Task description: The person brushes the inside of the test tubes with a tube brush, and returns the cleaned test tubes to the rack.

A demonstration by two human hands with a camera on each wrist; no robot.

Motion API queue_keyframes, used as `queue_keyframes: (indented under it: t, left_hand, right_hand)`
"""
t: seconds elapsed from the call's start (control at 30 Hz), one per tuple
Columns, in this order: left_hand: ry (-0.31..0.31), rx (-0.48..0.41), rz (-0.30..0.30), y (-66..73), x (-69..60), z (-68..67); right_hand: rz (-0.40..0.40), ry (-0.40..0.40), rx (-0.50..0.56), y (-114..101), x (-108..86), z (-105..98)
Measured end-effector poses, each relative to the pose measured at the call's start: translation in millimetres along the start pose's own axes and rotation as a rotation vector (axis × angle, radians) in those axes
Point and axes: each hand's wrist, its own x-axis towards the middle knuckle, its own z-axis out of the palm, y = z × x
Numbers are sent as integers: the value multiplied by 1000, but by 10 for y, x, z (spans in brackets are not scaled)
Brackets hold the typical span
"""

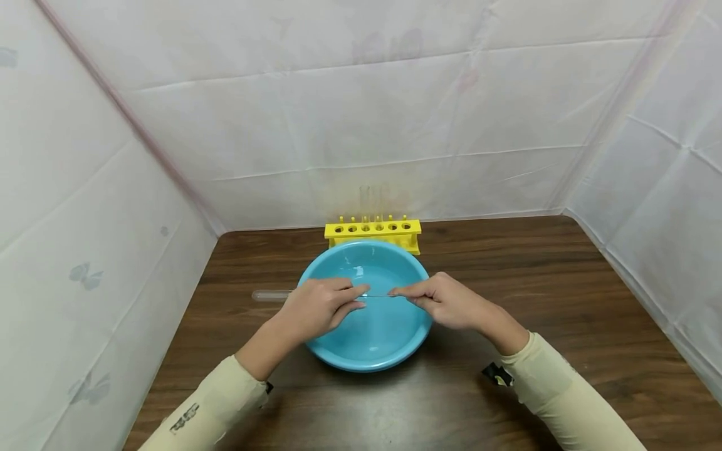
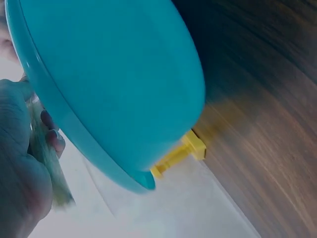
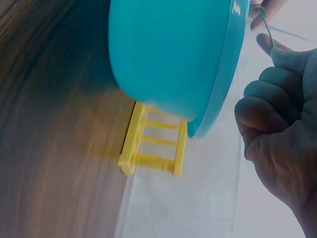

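Note:
Over the blue basin (image 1: 372,366), my left hand (image 1: 318,304) grips a clear test tube (image 1: 272,295) that lies level, its rounded end sticking out to the left. The tube also shows, blurred, under the palm in the left wrist view. My right hand (image 1: 451,300) pinches the thin twisted-wire handle of what looks like a test tube brush (image 3: 268,30) between thumb and forefinger, its other fingers curled into the palm. That wire runs across the gap toward the left hand. The brush's bristles cannot be made out.
Behind the basin stands a yellow test tube rack (image 1: 372,230), with a couple of clear tubes (image 1: 365,203) upright in it. Everything rests on a dark wooden table (image 1: 507,263). White sheeting (image 1: 338,125) encloses the back and both sides.

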Motion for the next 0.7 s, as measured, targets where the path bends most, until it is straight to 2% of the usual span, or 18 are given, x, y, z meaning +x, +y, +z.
queue_keyframes:
  t: [0.13, 0.23, 0.43, 0.57, 0.7]
  left_hand:
    - [33, -25, -24, -54, -63, -10]
    - [49, -42, -21, -69, -91, -9]
    - [69, -17, -18, -82, -79, -43]
    - [57, -9, -23, -89, -76, -64]
    - [42, 16, -26, -99, -75, -45]
  right_hand:
    - [10, 33, 1, 75, -90, -32]
    - [11, 46, -4, 118, -160, -60]
    - [33, 78, 20, 187, -340, -143]
    - [33, 108, 37, 231, -418, -162]
    - [36, 135, 50, 261, -409, -126]
